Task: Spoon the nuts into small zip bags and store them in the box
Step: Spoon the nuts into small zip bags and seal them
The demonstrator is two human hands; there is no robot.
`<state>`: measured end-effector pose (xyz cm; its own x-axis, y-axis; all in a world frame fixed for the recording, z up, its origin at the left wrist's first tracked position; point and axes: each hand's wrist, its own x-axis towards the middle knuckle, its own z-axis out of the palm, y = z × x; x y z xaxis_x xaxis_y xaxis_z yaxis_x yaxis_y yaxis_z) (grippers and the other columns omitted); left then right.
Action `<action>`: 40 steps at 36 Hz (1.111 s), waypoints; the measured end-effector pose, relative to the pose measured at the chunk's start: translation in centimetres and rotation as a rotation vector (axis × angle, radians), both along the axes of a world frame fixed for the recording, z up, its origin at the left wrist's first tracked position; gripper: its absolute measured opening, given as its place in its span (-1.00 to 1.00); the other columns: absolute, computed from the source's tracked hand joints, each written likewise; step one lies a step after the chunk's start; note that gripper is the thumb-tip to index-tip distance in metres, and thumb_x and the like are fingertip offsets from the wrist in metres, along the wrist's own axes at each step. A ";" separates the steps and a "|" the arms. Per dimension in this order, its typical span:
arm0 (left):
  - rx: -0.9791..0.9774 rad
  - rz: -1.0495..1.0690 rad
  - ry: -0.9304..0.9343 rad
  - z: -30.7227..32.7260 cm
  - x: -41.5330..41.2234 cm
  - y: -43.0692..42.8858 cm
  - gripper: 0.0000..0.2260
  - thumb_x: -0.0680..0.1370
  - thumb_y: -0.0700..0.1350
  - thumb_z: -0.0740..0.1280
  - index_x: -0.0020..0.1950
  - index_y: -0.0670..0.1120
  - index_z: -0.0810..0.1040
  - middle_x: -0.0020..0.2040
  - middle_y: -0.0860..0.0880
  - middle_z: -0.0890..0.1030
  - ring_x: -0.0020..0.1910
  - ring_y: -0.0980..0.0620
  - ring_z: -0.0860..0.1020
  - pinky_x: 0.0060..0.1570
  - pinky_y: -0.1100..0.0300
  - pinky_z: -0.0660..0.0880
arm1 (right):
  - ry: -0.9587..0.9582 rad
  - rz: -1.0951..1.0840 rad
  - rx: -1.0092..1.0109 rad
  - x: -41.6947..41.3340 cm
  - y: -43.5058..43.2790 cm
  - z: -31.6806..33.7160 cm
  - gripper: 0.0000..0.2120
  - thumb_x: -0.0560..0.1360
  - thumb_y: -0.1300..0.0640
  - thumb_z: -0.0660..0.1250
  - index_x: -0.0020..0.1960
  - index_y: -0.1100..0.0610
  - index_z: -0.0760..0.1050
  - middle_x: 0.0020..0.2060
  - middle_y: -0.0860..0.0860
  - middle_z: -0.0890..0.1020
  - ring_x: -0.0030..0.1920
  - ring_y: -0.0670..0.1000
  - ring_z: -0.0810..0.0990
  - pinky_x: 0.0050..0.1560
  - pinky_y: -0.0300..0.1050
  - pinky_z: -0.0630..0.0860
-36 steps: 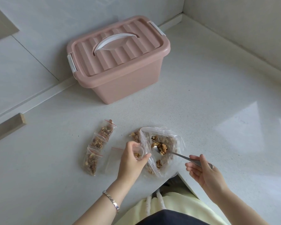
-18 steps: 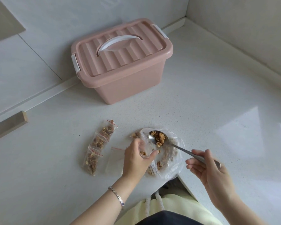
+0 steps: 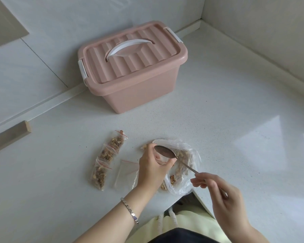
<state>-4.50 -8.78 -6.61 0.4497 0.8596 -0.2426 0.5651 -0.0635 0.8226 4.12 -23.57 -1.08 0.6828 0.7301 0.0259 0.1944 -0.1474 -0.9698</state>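
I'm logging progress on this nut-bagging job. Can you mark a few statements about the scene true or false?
1. The lid is on the pink box. True.
2. The right hand holds the spoon. True.
3. Five filled small bags lie beside the hands. False: three filled small bags lie in a row on the counter, to the left of the left hand.
4. The left hand lies flat and empty. False: it holds a small zip bag open at the spoon's bowl.
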 end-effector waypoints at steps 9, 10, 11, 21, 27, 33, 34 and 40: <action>0.076 0.015 0.021 0.5 -1.1 0.4 -0.68 0.38 0.06 0.47 -0.08 0.00 0.36 -0.15 0.06 0.51 -0.26 0.13 0.56 -0.20 0.22 0.46 | -0.041 -0.095 -0.070 1.5 -0.5 -0.8 -0.57 0.42 -0.43 0.03 -0.11 -0.19 0.53 -0.31 -0.16 0.65 -0.26 -0.15 0.61 -0.20 -0.43 0.47; 0.086 0.025 0.036 0.5 -1.4 0.6 -0.68 0.38 0.05 0.46 -0.08 -0.01 0.36 -0.14 0.07 0.51 -0.27 0.16 0.55 -0.23 0.24 0.44 | -0.036 -0.090 -0.118 1.8 -0.6 -1.1 -0.51 0.38 -0.47 0.01 -0.14 -0.17 0.55 -0.31 -0.16 0.65 -0.26 -0.14 0.61 -0.20 -0.40 0.48; 0.095 0.029 0.053 0.4 -1.6 0.7 -0.69 0.39 0.04 0.46 -0.08 -0.01 0.36 -0.14 0.08 0.51 -0.26 0.15 0.55 -0.24 0.25 0.43 | -0.043 -0.074 -0.167 2.2 -0.7 -1.4 -0.47 0.36 -0.49 0.01 -0.17 -0.15 0.56 -0.30 -0.16 0.65 -0.25 -0.14 0.61 -0.19 -0.38 0.49; -0.103 -0.137 0.343 -0.6 -3.2 0.4 -0.71 0.43 0.07 0.40 -0.06 -0.02 0.34 -0.20 0.15 0.50 -0.26 0.15 0.50 -0.29 0.25 0.38 | -0.114 0.197 -0.383 3.4 -0.4 -5.0 -0.87 0.45 -0.06 0.17 -0.10 -0.25 0.47 -0.28 -0.24 0.64 -0.14 -0.28 0.59 -0.10 -0.45 0.45; -0.140 -0.204 0.472 -0.8 -2.6 -0.2 -0.70 0.44 0.10 0.36 -0.04 -0.02 0.32 -0.04 0.05 0.53 -0.03 0.03 0.52 -0.11 0.18 0.45 | 0.076 0.261 -0.417 4.9 -1.1 -5.0 -0.54 0.38 -0.39 0.10 -0.13 -0.08 0.57 -0.29 -0.14 0.67 -0.26 -0.13 0.62 -0.15 -0.28 0.53; -0.118 -0.195 0.552 -1.2 -2.2 -0.5 -0.71 0.46 0.09 0.35 -0.01 -0.04 0.34 -0.01 0.01 0.55 -0.05 0.02 0.53 -0.18 0.21 0.43 | 0.197 0.279 -0.473 5.4 -1.5 -4.8 -0.68 0.46 -0.09 0.15 -0.12 0.05 0.61 -0.31 -0.01 0.68 -0.29 -0.05 0.64 -0.18 -0.19 0.57; -0.121 -0.186 0.554 -1.3 -2.1 -0.6 -0.72 0.46 0.07 0.35 -0.02 -0.04 0.34 0.00 0.01 0.54 -0.06 0.02 0.52 -0.19 0.22 0.41 | 0.223 0.282 -0.482 5.4 -1.5 -4.8 -0.71 0.50 -0.02 0.15 -0.12 0.07 0.61 -0.32 0.01 0.68 -0.29 -0.04 0.64 -0.19 -0.19 0.57; -0.200 -0.088 0.454 -1.1 -2.0 -0.6 -0.74 0.48 -0.01 0.36 0.00 -0.06 0.33 -0.01 0.01 0.51 -0.25 0.13 0.44 -0.45 0.36 0.29 | 0.447 0.231 -0.533 5.1 -1.2 -5.5 -0.68 0.60 0.12 0.09 -0.07 0.20 0.59 -0.32 0.14 0.68 -0.27 0.08 0.66 -0.15 -0.11 0.60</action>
<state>-6.46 -9.42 -7.73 0.3290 0.7399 -0.5868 0.8682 0.0074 0.4961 9.20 -24.81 -6.61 0.3726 0.6923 -0.6180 -0.1199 -0.6245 -0.7718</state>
